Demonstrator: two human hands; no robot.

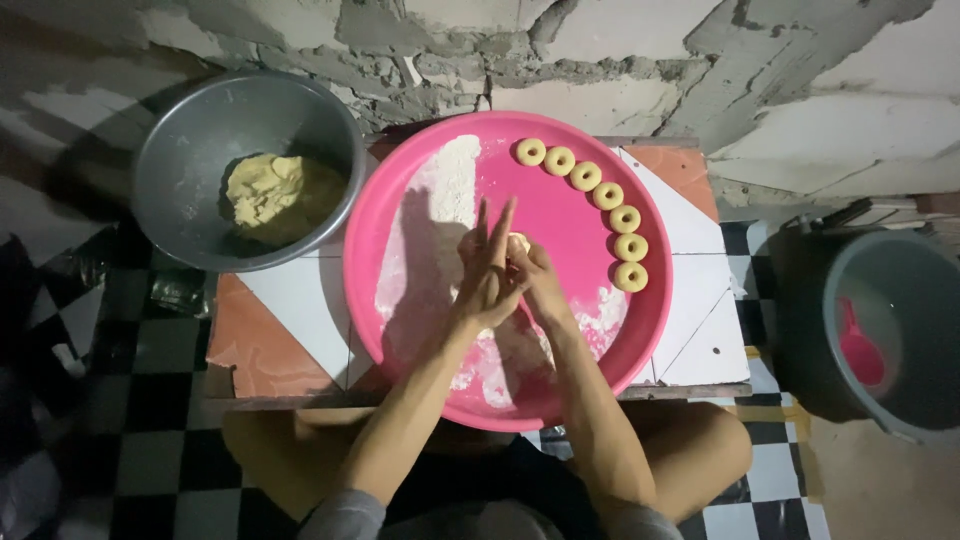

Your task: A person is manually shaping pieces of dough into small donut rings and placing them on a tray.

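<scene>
Over the middle of a round pink tray (400,200) my two hands are pressed together, palms facing. My left hand (487,268) has its fingers stretched up and forward. My right hand (536,282) lies against it, and a small pale piece of dough (518,241) shows between them near the fingertips. Several ring-shaped dough pieces (607,196) lie in a curved row along the tray's right rim. White flour (447,190) is spread over the tray's left part and near its front.
A grey metal bowl (180,140) with a lump of yellowish dough (266,192) stands at the left on the low tiled table (290,310). At the right, a grey bucket (900,400) holds a pink scoop (860,350). A rough wall is close behind.
</scene>
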